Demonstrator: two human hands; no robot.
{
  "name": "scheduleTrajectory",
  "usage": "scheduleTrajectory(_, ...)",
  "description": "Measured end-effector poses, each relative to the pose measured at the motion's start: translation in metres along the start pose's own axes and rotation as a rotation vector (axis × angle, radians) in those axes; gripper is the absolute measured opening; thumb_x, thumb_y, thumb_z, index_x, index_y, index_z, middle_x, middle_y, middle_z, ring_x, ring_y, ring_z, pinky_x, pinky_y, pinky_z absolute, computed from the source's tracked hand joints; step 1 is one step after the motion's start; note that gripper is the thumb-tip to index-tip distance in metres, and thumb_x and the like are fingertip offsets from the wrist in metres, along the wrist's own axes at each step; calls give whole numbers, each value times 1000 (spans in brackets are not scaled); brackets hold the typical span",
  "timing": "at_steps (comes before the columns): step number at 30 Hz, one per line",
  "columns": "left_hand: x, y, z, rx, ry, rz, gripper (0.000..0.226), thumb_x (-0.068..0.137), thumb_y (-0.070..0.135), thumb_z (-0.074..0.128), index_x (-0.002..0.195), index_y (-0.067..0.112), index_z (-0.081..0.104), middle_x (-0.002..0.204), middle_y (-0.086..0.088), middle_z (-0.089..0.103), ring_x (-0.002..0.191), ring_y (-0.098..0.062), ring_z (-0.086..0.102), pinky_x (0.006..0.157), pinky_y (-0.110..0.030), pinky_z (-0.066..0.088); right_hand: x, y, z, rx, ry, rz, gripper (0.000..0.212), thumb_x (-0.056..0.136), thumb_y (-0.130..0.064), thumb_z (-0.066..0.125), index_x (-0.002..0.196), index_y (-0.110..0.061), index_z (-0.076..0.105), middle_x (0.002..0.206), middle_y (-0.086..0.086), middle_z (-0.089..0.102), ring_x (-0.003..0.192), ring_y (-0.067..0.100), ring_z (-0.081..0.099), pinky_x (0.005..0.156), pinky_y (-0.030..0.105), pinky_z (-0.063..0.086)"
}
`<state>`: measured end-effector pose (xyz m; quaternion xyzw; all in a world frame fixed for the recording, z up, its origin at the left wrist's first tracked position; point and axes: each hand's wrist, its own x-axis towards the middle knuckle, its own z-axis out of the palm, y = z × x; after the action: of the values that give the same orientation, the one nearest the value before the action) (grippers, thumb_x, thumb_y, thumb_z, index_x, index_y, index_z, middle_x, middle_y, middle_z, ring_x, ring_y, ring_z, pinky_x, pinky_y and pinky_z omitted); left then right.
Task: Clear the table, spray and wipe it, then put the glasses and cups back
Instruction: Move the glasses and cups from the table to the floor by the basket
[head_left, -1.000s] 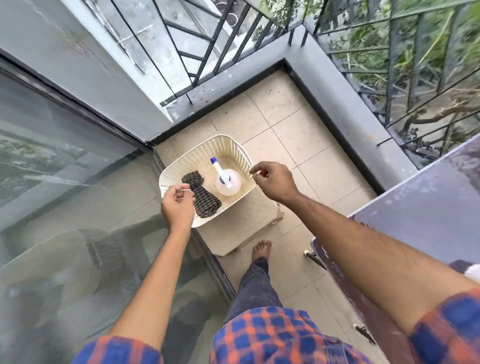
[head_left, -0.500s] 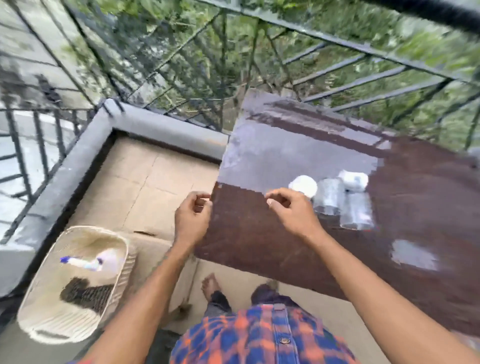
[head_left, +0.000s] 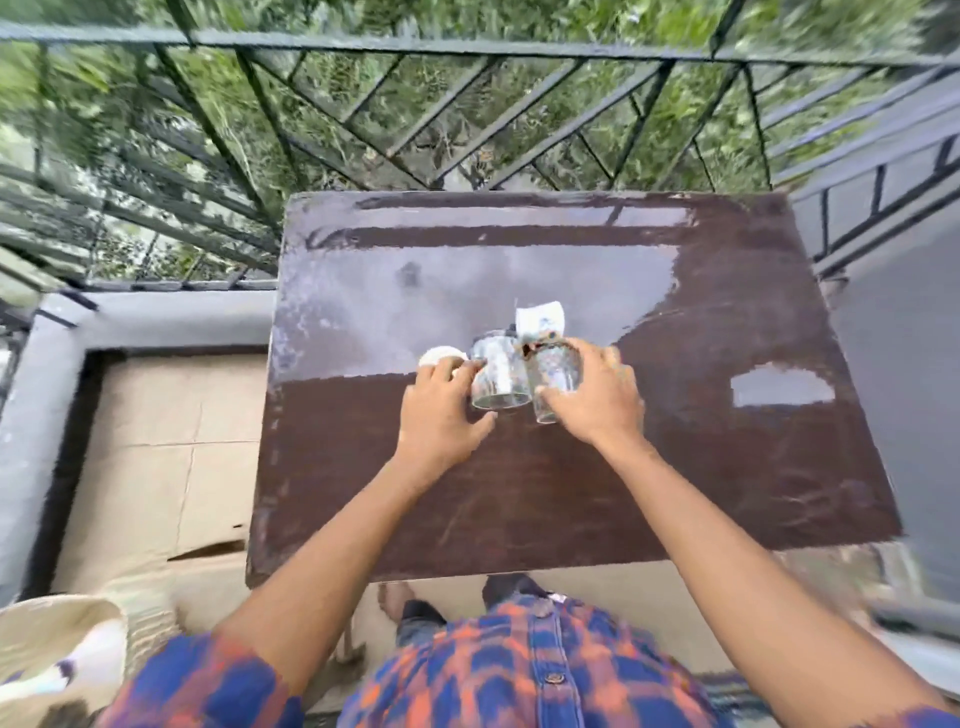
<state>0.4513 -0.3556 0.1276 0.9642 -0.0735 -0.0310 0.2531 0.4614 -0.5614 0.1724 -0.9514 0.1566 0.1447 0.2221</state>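
The left hand curls round the left glass, fingers on its outer side and thumb stretched beneath its near edge. The right hand wraps the right glass, thumb on the near side, fingers over the far side. Both glasses are clear and stand touching each other near the middle of the brown tabletop. Motion blur hides whether they are lifted or resting on it.

Two white cups sit close by: the far cup just behind the glasses, the side cup just beyond the left hand's knuckles. The tabletop shines with pale reflections across its far half. Beyond it runs a dark metal railing with greenery behind. On the tiled floor, at the lower left, stands a pale basket.
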Motion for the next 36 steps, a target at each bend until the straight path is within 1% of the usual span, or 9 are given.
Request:
scheduleTrajectory(7,11,54,39,83,25,-283,73,89,67,49,145,22,40,122,-13,51,106,-38,53,73,-45,49,5,43,26,355,-120,117,87,77,-60,82,150,-40,40,143,0,62,131,26,61,107,43,49)
scheduleTrajectory(11,20,63,42,134,104,-284,55,89,62,53,127,23,55,108,-14,54,94,-39,56,65,-43,47,9,60,25,421,-74,156,81,77,-51,86,147,-34,49,134,1,67,123,23,64,107,40,48)
scheduleTrajectory(16,20,73,41,88,84,-260,44,89,57,58,113,21,59,113,-14,56,90,-39,61,62,-42,48,-1,97,22,421,-86,165,78,77,-42,88,146,-34,52,130,-1,62,118,18,62,98,33,44)
scheduleTrajectory(21,12,75,43,21,54,-284,36,89,51,61,108,21,56,116,-9,54,95,-36,62,61,-37,42,-14,114,25,473,-121,182,99,57,-76,73,146,-39,49,134,-7,66,121,18,65,104,41,50)
scheduleTrajectory(23,11,76,45,11,53,-259,36,86,49,63,107,20,55,113,-8,55,96,-35,61,61,-37,44,-17,109,27,453,-134,156,106,56,-79,73,150,-40,44,141,-7,64,126,17,63,105,42,49)
scheduleTrajectory(26,4,80,53,64,28,-262,52,78,48,69,116,19,50,119,-9,54,100,-36,60,67,-44,51,-20,97,34,377,-125,100,111,60,-71,85,154,-42,35,148,-7,59,131,17,60,106,41,49)
scheduleTrajectory(30,-7,78,66,16,-33,-343,88,73,48,74,142,25,27,149,-4,35,117,-35,53,80,-52,53,-21,93,46,377,-52,82,105,66,-51,93,154,-42,37,143,-4,59,127,21,62,101,36,46)
scheduleTrajectory(33,-5,76,67,-72,-30,-361,91,73,46,73,146,29,22,150,-1,31,114,-37,53,81,-53,52,-21,101,42,480,10,94,93,66,-42,95,148,-38,50,137,-7,65,121,17,65,99,30,46)
scheduleTrajectory(36,-6,71,64,-174,9,-353,86,65,43,69,141,30,33,140,0,40,109,-36,56,83,-49,52,-25,111,32,656,92,146,82,57,-51,86,132,-40,56,116,-12,67,102,11,66,100,41,55)
